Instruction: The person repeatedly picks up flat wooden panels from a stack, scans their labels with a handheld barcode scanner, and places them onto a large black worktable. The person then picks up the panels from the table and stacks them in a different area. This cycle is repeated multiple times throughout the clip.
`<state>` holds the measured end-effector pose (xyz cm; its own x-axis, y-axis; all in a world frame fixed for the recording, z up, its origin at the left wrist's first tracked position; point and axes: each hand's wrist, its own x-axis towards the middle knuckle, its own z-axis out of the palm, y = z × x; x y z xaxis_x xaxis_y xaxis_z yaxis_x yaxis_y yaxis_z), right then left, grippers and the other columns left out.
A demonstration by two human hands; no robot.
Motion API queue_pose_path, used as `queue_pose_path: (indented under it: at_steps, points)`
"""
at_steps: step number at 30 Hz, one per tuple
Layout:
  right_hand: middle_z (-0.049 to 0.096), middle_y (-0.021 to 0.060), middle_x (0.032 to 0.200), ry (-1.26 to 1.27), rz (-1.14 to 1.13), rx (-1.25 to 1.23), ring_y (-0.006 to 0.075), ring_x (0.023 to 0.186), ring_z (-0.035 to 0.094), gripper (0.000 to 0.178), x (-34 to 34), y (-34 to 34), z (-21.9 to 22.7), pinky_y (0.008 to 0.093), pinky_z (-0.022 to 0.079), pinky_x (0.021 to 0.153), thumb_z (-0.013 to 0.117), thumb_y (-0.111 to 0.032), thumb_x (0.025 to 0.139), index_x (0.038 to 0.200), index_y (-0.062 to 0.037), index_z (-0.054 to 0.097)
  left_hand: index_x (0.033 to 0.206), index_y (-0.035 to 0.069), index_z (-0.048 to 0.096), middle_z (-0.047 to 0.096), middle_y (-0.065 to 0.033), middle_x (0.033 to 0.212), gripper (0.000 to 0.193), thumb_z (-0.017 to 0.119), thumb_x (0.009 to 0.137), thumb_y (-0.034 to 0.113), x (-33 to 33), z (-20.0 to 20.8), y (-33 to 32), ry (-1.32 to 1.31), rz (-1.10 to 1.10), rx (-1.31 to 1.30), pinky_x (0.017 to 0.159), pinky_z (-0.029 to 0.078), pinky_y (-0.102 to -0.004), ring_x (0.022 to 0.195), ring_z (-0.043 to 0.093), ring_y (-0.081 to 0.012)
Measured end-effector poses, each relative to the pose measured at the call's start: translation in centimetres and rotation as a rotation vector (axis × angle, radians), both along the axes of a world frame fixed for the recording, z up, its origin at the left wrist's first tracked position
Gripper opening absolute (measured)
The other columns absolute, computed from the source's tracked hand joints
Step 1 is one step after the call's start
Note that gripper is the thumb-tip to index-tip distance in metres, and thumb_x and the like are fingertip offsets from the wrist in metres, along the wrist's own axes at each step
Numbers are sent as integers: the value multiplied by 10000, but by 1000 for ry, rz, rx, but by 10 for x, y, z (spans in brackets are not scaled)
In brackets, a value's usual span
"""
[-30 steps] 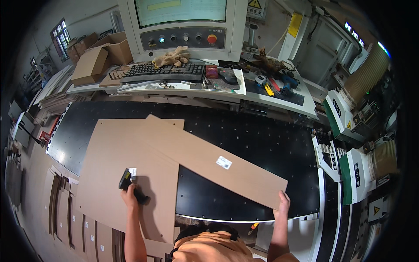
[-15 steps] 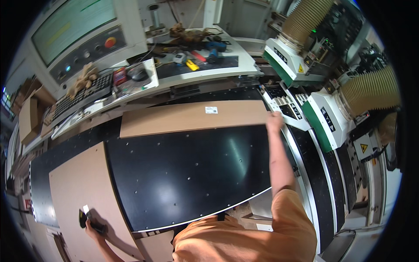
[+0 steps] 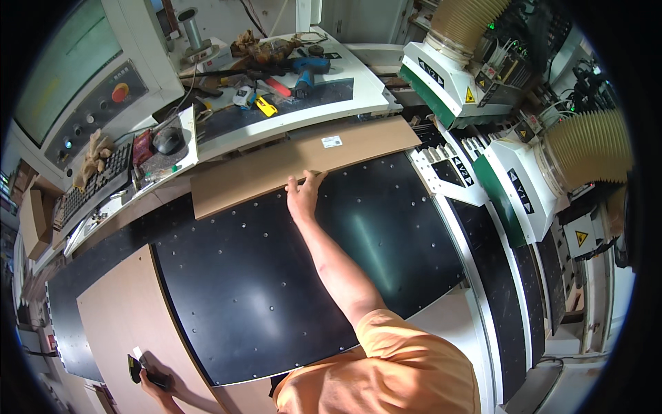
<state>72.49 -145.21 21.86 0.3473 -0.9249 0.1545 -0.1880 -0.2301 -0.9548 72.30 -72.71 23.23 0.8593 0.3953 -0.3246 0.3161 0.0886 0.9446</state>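
A long, narrow brown board [image 3: 255, 172] with a white label [image 3: 332, 141] lies slantwise along the far side of the black machine bed [image 3: 241, 290]. My right hand [image 3: 303, 196] reaches across the bed, thumb and fingers closed on the near edge of this board, around its middle. At the lower left, my left hand [image 3: 153, 386] is wrapped round a black handheld scanner [image 3: 157, 377] with a small white piece by its head. That hand is over a wide light-brown board [image 3: 124, 297] lying on the left part of the bed.
A white worktable [image 3: 331, 103] behind the bed carries tools, a yellow-and-black tape measure [image 3: 265, 105] and a keyboard [image 3: 96, 183]. A control panel [image 3: 93, 103] stands far left. Two white-and-green machine heads [image 3: 514, 186] with ribbed hoses border the right side.
My right hand has moved from the narrow board's right end to its near edge, further left. The board now lies more slanted, its right end farther away. The view has shifted too.
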Motion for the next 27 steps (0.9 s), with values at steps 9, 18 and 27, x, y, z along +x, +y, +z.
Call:
queue_pose_path:
  at_steps: [9,18,27]
  points:
    - [-23,461,1541,-199,154,75,283,715,740,286,-36,-42,0,339,596,720,613,-136,966,1153,52,506,821,54,637,555,-14,657,358,628,920,398,-5,-19,-22,-15,6,52,502,501,-345,572,554,-171]
    - [-29,465,1540,-216,183,92,258,758,741,260,-36,-48,-11,323,593,734,611,-116,964,1143,44,511,964,103,596,621,-38,735,320,627,919,418,-127,45,-56,161,110,88,607,543,-358,648,629,-208]
    - [312,292,1415,-168,145,-77,296,883,704,218,-35,-46,-10,357,610,695,675,-99,918,1016,54,555,993,90,626,645,-38,794,357,608,914,438,-294,36,-92,233,168,-161,637,550,-353,722,647,-192]
